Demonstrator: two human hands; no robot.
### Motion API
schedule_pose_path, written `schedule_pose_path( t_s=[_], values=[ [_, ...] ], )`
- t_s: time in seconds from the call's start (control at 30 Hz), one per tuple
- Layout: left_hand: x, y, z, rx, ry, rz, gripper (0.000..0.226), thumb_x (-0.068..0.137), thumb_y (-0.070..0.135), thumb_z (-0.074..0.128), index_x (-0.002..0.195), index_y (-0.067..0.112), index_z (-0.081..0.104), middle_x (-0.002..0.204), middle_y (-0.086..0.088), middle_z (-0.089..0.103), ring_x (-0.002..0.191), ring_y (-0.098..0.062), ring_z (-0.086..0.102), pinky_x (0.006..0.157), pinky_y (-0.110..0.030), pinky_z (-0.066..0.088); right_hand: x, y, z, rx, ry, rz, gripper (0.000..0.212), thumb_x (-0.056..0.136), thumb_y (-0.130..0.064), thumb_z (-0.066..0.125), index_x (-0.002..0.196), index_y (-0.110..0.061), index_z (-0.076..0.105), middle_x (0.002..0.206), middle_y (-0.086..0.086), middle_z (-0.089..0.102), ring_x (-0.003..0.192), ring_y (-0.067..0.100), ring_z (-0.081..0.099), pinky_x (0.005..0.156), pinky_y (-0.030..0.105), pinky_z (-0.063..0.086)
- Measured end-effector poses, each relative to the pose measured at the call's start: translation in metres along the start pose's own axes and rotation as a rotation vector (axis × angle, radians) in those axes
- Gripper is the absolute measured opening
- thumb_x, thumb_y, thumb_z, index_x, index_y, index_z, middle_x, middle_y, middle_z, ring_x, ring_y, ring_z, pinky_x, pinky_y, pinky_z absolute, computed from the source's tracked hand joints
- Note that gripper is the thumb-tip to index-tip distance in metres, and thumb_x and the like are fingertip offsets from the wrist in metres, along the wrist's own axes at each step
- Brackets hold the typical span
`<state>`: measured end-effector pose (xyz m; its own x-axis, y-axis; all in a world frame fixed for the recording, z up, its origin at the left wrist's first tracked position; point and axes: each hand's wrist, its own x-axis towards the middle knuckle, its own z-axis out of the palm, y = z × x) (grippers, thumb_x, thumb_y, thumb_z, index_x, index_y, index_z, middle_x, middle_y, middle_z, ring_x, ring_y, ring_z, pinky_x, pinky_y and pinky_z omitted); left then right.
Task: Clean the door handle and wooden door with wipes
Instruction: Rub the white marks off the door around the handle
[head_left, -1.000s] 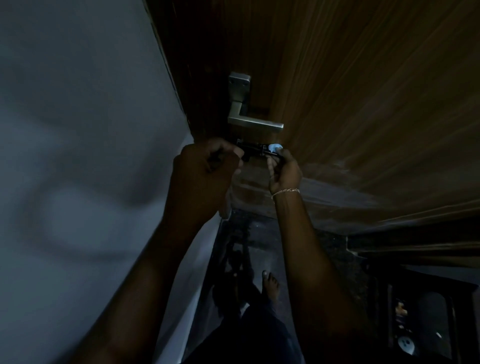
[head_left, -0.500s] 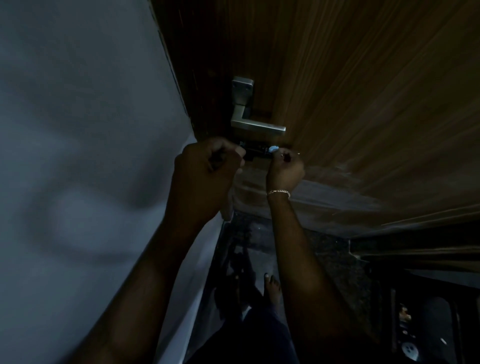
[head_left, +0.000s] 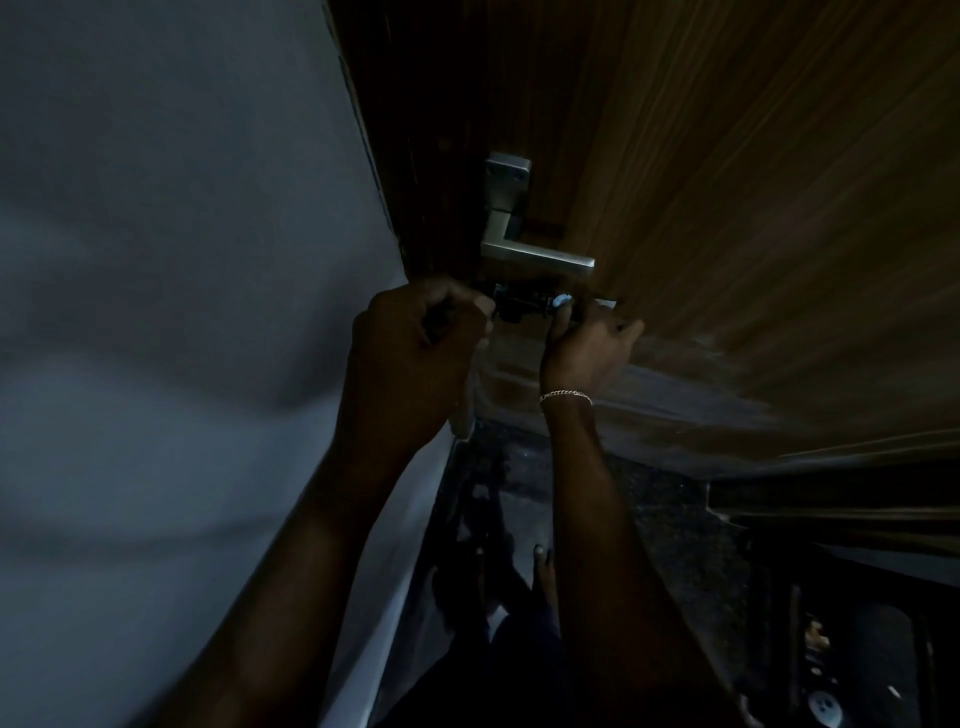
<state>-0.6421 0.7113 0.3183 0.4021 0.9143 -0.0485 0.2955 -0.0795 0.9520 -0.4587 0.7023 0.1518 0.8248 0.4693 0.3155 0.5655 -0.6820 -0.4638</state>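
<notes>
The silver lever door handle (head_left: 537, 257) sits on the brown wooden door (head_left: 753, 182), near its left edge. Just below the lever, both hands hold a small dark object (head_left: 522, 306) with a pale blue bit (head_left: 562, 300) at its right end. The light is too dim to tell what the object is. My left hand (head_left: 410, 353) is a closed fist on its left end. My right hand (head_left: 584, 353), with a bracelet (head_left: 565, 395) on the wrist, pinches the pale blue end while its other fingers spread toward the door. A pale smear (head_left: 701, 384) crosses the door's lower part.
A grey wall (head_left: 182, 260) fills the left side and meets the door frame. Dark glossy floor (head_left: 524, 493) lies below, with my bare foot (head_left: 543, 566) on it. Dark furniture (head_left: 857, 649) stands at the lower right.
My right hand has turned and its outer fingers have spread toward the door. My left fist and the dark object have stayed just under the lever.
</notes>
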Motion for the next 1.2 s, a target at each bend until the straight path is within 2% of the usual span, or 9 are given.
schedule_pose_path(
  t_s=[0.2,0.33,0.47,0.63,0.8,0.9,1.0,1.07,1.2],
  values=[
    [0.003,-0.003,-0.002,0.011,0.043,-0.014,0.016,0.095,0.028,0.062,0.092,0.020,0.075,0.085,0.002,0.076,0.081,-0.014,0.075,0.080,-0.045,0.062,0.002,-0.008,0.002,-0.034,-0.037,0.085,0.028,0.095,-0.037,0.051,0.103,-0.019,0.070,0.110,0.010,0.068,0.102,0.033,0.048,0.080,0.036,0.034],
    [0.005,-0.005,-0.004,-0.003,0.056,-0.031,0.013,0.095,0.026,0.062,0.089,0.026,0.074,0.086,0.004,0.076,0.082,-0.012,0.075,0.079,-0.041,0.063,0.003,-0.014,0.006,0.045,-0.039,0.203,0.021,0.091,-0.030,0.060,0.103,-0.017,0.071,0.130,0.014,0.052,0.108,0.036,0.045,0.088,0.039,0.040],
    [0.007,-0.010,-0.006,0.006,0.062,-0.043,0.012,0.098,0.022,0.063,0.093,0.020,0.075,0.087,0.003,0.076,0.082,-0.012,0.075,0.080,-0.041,0.063,0.004,-0.015,0.013,0.152,-0.094,0.177,0.022,0.093,-0.023,0.056,0.104,-0.009,0.069,0.119,0.014,0.062,0.108,0.036,0.052,0.093,0.037,0.033],
    [0.008,-0.010,-0.004,-0.008,0.048,-0.040,0.014,0.095,0.030,0.062,0.090,0.024,0.073,0.086,0.003,0.076,0.083,-0.013,0.075,0.081,-0.042,0.062,-0.003,-0.020,0.012,0.273,-0.033,0.078,0.020,0.095,-0.014,0.059,0.104,0.001,0.069,0.113,0.018,0.065,0.099,0.038,0.055,0.087,0.043,0.047],
    [0.009,-0.010,-0.002,-0.010,0.049,-0.043,0.012,0.097,0.024,0.063,0.091,0.024,0.074,0.087,0.004,0.076,0.084,-0.013,0.075,0.084,-0.045,0.062,-0.008,-0.037,0.010,0.395,-0.017,-0.110,0.009,0.091,-0.013,0.066,0.097,-0.006,0.069,0.098,0.014,0.068,0.091,0.029,0.062,0.074,0.039,0.054],
    [0.008,-0.007,-0.002,-0.002,0.045,-0.043,0.013,0.098,0.024,0.062,0.094,0.021,0.074,0.089,0.002,0.076,0.085,-0.014,0.075,0.084,-0.045,0.062,-0.013,-0.051,0.015,0.351,-0.114,-0.227,0.015,0.092,-0.009,0.064,0.102,-0.001,0.072,0.106,0.019,0.070,0.102,0.035,0.064,0.083,0.043,0.055],
    [0.009,-0.006,-0.004,0.002,0.060,-0.039,0.013,0.098,0.023,0.062,0.096,0.019,0.074,0.090,0.002,0.076,0.086,-0.012,0.075,0.084,-0.040,0.062,-0.014,-0.056,0.021,0.263,-0.194,-0.265,0.022,0.094,-0.008,0.059,0.109,0.002,0.071,0.114,0.022,0.068,0.109,0.039,0.062,0.092,0.046,0.051],
    [0.010,-0.006,-0.004,-0.005,0.062,-0.055,0.012,0.098,0.021,0.062,0.094,0.020,0.074,0.090,0.003,0.076,0.084,-0.010,0.074,0.083,-0.035,0.062,-0.011,-0.053,0.020,0.222,-0.214,-0.265,0.023,0.094,-0.007,0.058,0.111,0.002,0.070,0.115,0.022,0.068,0.107,0.038,0.063,0.091,0.045,0.051],
    [0.010,-0.003,-0.005,-0.041,0.056,-0.051,0.016,0.099,0.018,0.062,0.089,0.027,0.071,0.088,0.007,0.075,0.080,-0.004,0.073,0.078,-0.025,0.060,-0.007,-0.033,0.011,0.254,-0.122,-0.171,0.019,0.087,0.000,0.063,0.104,0.000,0.070,0.107,0.019,0.068,0.100,0.034,0.064,0.086,0.045,0.054]
  ],
)
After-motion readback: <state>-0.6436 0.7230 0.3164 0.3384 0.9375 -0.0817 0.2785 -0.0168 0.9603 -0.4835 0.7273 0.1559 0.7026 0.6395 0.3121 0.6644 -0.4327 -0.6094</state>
